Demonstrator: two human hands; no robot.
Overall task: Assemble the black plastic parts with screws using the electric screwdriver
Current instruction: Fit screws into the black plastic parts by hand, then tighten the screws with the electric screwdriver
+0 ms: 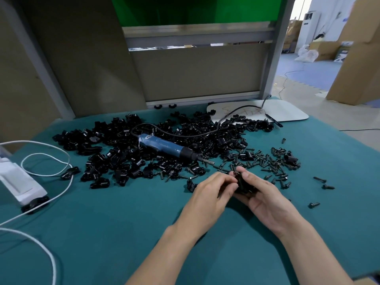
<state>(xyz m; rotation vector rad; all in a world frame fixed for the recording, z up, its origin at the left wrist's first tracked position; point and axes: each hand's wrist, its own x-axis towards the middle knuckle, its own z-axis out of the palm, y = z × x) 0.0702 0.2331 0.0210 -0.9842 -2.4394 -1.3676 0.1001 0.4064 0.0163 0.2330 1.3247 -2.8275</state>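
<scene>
On my feed the right hand [265, 199] cups a small black plastic part [244, 185] in curled fingers, and the left hand [209, 194] pinches its left side. Loose black screws [271, 163] lie just beyond. The blue electric screwdriver [164, 146] rests untouched on the heap of black plastic pieces [121, 155] on the teal cloth table [102, 233].

Your fingers cover most of the black plastic part [243, 185] pinched between your left hand [207, 194] and right hand [265, 199], so you cannot tell its shape or whether it is one piece. At nine o'clock the frame edge cuts off the white device [18, 179]. Its white cable [53, 270] leaves the picture at seven o'clock. The label on the electric screwdriver [164, 147] is too blurred to read.
</scene>
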